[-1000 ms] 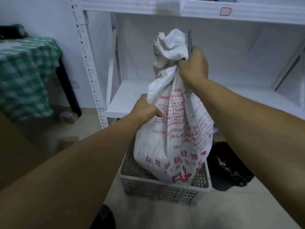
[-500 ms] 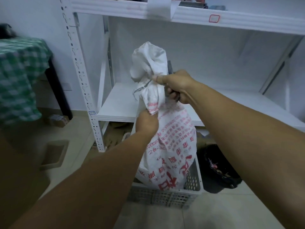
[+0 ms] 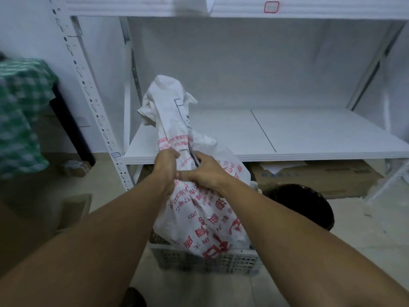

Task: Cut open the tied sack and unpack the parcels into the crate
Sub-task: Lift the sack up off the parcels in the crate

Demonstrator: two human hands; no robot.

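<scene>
A white woven sack (image 3: 205, 213) with red print stands upright in a grey perforated plastic crate (image 3: 208, 261) on the floor. Its bunched neck (image 3: 168, 103) rises above my hands. My left hand (image 3: 164, 167) grips the sack just below the neck. My right hand (image 3: 205, 173) presses against the sack beside it and holds a thin dark blade-like tool (image 3: 193, 156) that points up along the fabric. No parcels are visible; the sack hides its contents.
A white metal shelving unit (image 3: 232, 134) stands right behind the crate. A black bin (image 3: 303, 204) sits to the crate's right, with a flat cardboard box (image 3: 314, 178) under the shelf. A table with a green checked cloth (image 3: 20, 116) is at left.
Both hands moved down the sack from near its tied top to the middle. The neck now stands free above them. The camera view dropped lower.
</scene>
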